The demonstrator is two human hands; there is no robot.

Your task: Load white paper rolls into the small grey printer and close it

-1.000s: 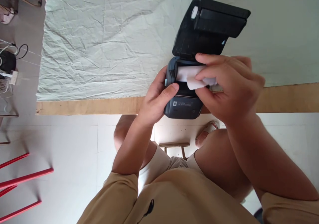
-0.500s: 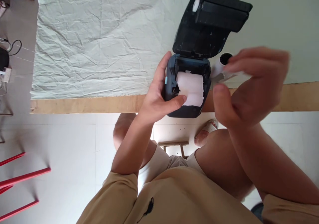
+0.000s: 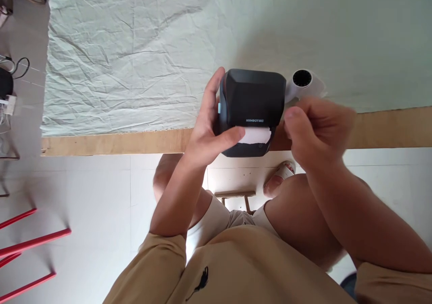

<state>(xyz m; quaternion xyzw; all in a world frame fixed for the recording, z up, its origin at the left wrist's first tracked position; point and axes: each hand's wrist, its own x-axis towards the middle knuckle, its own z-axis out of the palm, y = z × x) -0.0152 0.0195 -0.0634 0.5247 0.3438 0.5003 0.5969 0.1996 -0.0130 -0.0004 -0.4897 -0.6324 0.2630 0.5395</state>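
Observation:
A black label printer (image 3: pixel 254 97) sits at the table's front edge with its lid down. White paper (image 3: pixel 255 135) sticks out at its front. My left hand (image 3: pixel 214 126) is wrapped round the printer's left side, its thumb pressing on the paper's left end. Just right of the printer, my right hand (image 3: pixel 315 130) is curled with its thumb and fingers drawn in. Nothing shows in it, though motion blurs the fingers. A white roll with a dark round end (image 3: pixel 302 78) lies on the cloth beyond my right hand, beside the printer.
A pale green, wrinkled cloth (image 3: pixel 135 61) covers the table, whose bare wooden edge (image 3: pixel 151 142) runs along the front. Below are my legs and a wooden stool (image 3: pixel 236 195). Red metal legs (image 3: pixel 37 243) stand at the lower left, and cables (image 3: pixel 20 65) lie at the far left.
The printer's lid has swung down from open to shut, covering most of the paper. My right hand has moved left and down, away from the white roll. My left hand keeps its hold.

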